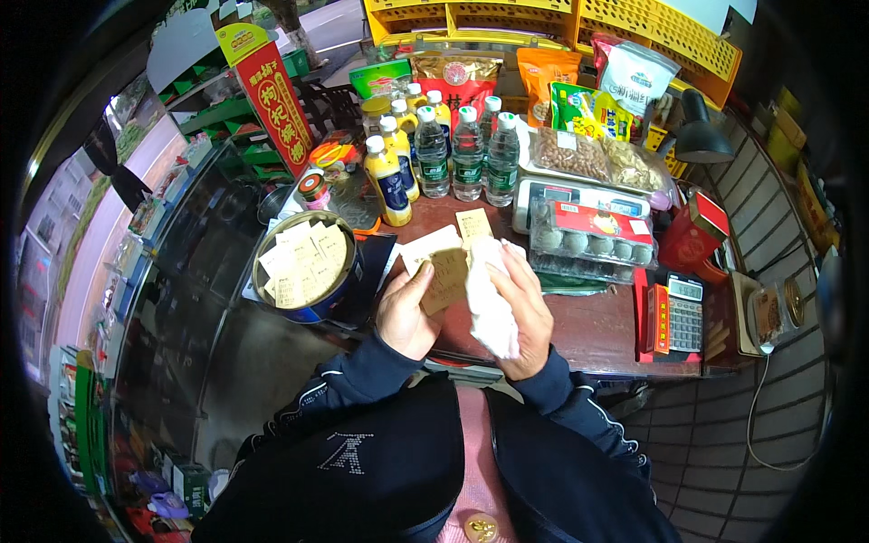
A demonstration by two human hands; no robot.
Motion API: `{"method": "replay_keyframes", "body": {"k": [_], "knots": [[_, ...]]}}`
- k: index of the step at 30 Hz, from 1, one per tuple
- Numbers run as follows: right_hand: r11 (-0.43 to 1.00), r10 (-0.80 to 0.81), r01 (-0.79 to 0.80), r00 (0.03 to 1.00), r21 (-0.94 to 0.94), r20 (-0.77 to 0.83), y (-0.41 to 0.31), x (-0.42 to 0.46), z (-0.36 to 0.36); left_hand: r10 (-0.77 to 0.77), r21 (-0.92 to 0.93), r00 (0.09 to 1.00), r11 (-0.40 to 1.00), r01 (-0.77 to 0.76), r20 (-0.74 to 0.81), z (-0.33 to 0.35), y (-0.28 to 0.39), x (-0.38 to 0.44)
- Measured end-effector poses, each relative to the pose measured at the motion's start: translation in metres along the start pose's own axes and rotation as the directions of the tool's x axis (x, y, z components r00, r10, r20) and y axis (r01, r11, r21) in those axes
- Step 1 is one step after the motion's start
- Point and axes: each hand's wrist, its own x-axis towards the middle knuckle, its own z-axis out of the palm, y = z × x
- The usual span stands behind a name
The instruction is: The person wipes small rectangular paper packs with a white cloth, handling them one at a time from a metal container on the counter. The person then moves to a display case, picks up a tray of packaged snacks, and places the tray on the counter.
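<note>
Between the thumb and fingers of my left hand (404,315) is a tan paper packet (445,282) with printed writing and a pale upper edge. My right hand (526,312) grips a crumpled white cloth (492,309), which lies against the packet's right side. Just beyond the cloth, a smaller tan packet (472,222) rests on the red-brown table (584,329); its lower end is hidden. To the left of my left hand stands a round dark-blue tin (326,313), filled with similar tan packets (309,265).
Water bottles (467,159) and yellow drink bottles (387,183) stand beyond my hands. To the right are an egg carton (590,234), a digital scale (526,207), a red box (694,231), a calculator (684,319) and a black desk lamp (703,132). Snack bags (550,78) line the back.
</note>
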Motion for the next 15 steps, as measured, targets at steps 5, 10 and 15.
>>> {"method": "replay_keyframes", "body": {"k": [5,10,15], "knots": [[0.997,0.082,-0.082,0.989,-0.002,0.127,0.005,-0.013,0.025,-0.02,0.017,1.0,1.0,0.02,-0.023,0.015,0.004,-0.004],[0.994,0.108,-0.112,0.965,0.006,0.24,0.011,-0.04,0.029,0.149,-0.042,0.979,0.989,-0.144,0.139,0.017,0.021,0.003],[0.981,0.194,-0.193,0.973,-0.014,0.125,0.015,-0.04,0.012,0.208,0.038,0.97,0.976,-0.214,0.123,0.014,0.03,0.005]]}}
